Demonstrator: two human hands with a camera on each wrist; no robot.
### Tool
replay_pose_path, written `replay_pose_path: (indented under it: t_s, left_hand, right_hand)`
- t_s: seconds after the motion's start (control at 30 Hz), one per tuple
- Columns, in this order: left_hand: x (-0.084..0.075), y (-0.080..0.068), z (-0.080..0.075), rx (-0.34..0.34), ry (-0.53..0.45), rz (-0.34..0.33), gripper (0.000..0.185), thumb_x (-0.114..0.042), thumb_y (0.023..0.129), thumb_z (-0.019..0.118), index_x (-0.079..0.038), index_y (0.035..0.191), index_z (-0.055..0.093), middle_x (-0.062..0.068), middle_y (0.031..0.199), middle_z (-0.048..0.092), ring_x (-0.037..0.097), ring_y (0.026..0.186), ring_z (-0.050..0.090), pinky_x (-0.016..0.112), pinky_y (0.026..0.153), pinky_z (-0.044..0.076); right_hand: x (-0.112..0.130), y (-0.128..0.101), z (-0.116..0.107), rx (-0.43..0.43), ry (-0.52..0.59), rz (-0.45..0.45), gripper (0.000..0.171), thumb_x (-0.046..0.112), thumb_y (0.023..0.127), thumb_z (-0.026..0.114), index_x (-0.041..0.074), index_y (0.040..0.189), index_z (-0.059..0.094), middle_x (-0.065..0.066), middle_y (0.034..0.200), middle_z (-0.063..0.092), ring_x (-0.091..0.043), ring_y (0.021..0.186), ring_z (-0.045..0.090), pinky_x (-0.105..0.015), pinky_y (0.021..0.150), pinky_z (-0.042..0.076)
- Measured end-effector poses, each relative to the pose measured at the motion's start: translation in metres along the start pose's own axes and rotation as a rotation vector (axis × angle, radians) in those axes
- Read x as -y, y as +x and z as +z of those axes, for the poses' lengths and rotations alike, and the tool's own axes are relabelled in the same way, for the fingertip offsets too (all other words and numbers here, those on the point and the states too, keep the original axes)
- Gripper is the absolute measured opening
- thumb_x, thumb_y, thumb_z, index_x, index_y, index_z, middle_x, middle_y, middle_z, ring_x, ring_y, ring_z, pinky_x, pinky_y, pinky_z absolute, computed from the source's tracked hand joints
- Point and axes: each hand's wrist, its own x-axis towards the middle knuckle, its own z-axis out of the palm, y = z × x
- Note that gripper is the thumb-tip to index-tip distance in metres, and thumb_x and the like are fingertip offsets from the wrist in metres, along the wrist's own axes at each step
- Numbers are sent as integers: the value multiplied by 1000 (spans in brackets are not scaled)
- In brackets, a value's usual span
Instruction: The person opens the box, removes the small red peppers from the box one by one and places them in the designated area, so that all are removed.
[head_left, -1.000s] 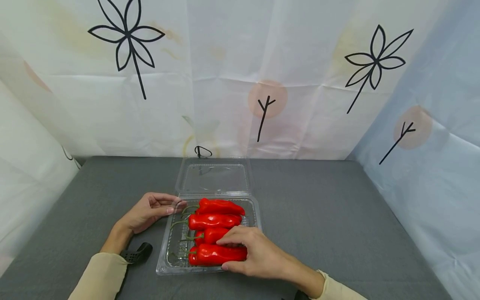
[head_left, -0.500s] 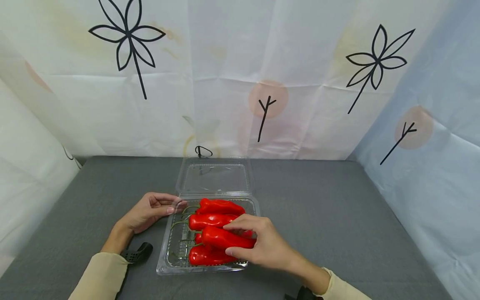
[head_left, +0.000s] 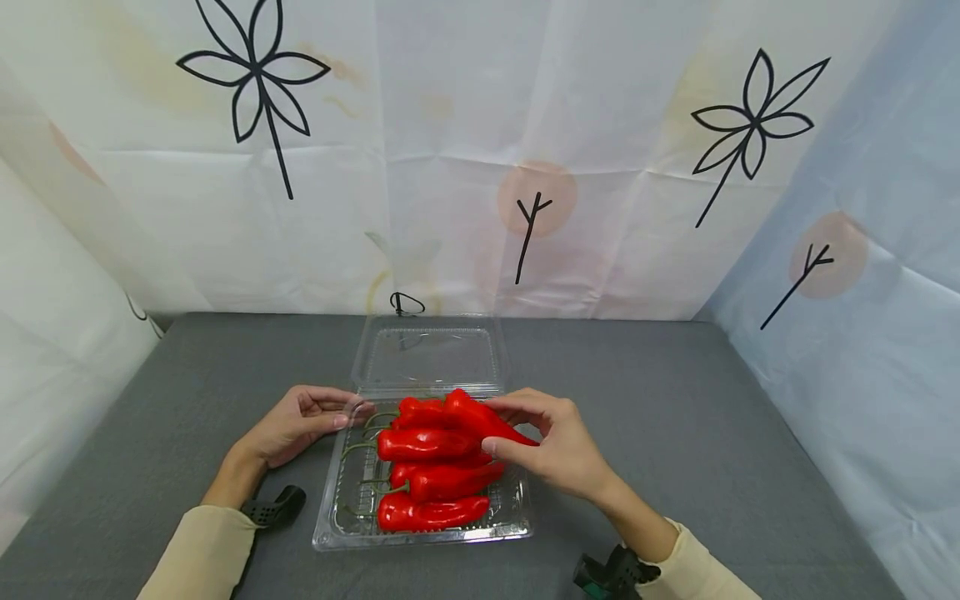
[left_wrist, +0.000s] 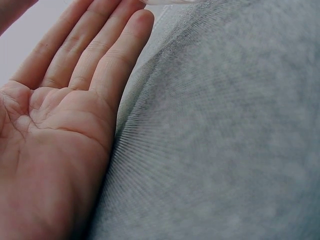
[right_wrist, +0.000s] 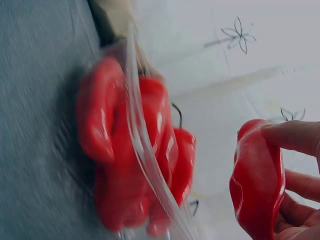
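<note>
A clear plastic clamshell container lies with its lid folded back, and several long red peppers with green stems lie in it. My right hand pinches a red pepper between thumb and fingers above the container's far right part. In the right wrist view this pepper is apart from the others, beyond the container's wall. My left hand touches the container's far left corner with its fingertips. Its fingers look straight in the left wrist view.
Grey cloth covers the table around the container. A pale printed curtain stands along the table's far edge, with a bluish curtain on the right. Black straps sit on both wrists.
My right hand took a pepper from the near part of the container, lifted it and carried it away toward the far right. The left hand has stayed in place.
</note>
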Motion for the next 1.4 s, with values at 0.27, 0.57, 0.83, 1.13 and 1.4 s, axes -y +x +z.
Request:
replay_pose_path:
  t_s: [0.27, 0.57, 0.83, 1.13, 1.4]
  left_hand:
    - [1, 0, -1, -20, 26, -18, 34, 12, 100, 49, 11, 132, 59, 15, 129, 67, 24, 123, 63, 33, 103, 48]
    - [2, 1, -2, -6, 18, -8, 34, 13, 100, 49, 12, 132, 59, 16, 129, 67, 24, 124, 63, 34, 104, 48]
    - [3, -1, -2, -38, 24, -37, 34, 15, 99, 49, 11, 130, 61, 15, 128, 68, 24, 123, 63, 34, 103, 49]
    - [3, -1, -1, -57, 22, -51, 34, 15, 98, 51, 10, 130, 62, 15, 127, 68, 24, 122, 64, 35, 102, 49]
    - [2, 0, -1, -48, 11, -45, 34, 14, 99, 50, 10, 130, 61, 15, 127, 68, 25, 123, 63, 35, 103, 49]
  right_hand:
    - [-10, 8, -23, -133, -8, 54, 35, 0, 85, 80, -1, 119, 72, -11, 107, 72, -25, 94, 67, -31, 85, 58]
    - [-17, 15, -44, -286, 2, 217, 37, 2, 86, 79, -5, 121, 70, -20, 104, 70, -26, 87, 70, -28, 76, 59]
    - [-34, 25, -51, -398, -42, 361, 39, 12, 90, 78, -3, 125, 69, -21, 112, 69, -30, 98, 67, -32, 79, 57]
    - [-64, 29, -56, -476, -75, 479, 40, 15, 90, 78, -3, 124, 69, -20, 118, 69, -26, 102, 66, -29, 81, 57]
    - [-88, 30, -57, -529, -60, 568, 38, 14, 87, 81, -5, 119, 71, -20, 110, 71, -10, 84, 67, -19, 71, 55]
